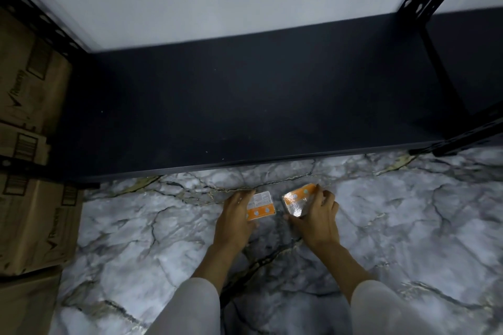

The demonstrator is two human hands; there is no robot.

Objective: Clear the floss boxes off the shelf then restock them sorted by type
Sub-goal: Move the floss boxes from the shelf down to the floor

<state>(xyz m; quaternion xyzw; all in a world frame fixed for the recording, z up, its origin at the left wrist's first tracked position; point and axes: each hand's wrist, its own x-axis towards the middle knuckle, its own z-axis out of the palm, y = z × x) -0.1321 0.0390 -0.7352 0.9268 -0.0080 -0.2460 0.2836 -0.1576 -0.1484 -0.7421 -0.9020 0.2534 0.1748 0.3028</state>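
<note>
Two floss boxes lie on the marble-patterned floor [394, 226], just in front of the black shelf [245, 106]. Left floss box [260, 205]: flat on the floor, printed white panel toward the shelf, orange band with pale dots toward the person. The left hand [236, 219] rests on its left edge, fingers curled round that side. Right floss box [298, 200]: tilted, orange band uppermost, clear glossy face turned up and catching the light. The right hand [317, 219] grips it, fingers over the far right edge and thumb at the near lower corner. The boxes sit near each other but apart, a strip of floor showing between them. Both forearms enter from the bottom edge in pale sleeves. The shelf board carries no boxes. Black perforated uprights stand at its corners, against a white wall. Brown cardboard cartons [30, 144] are stacked at the left, beside the shelf frame
</note>
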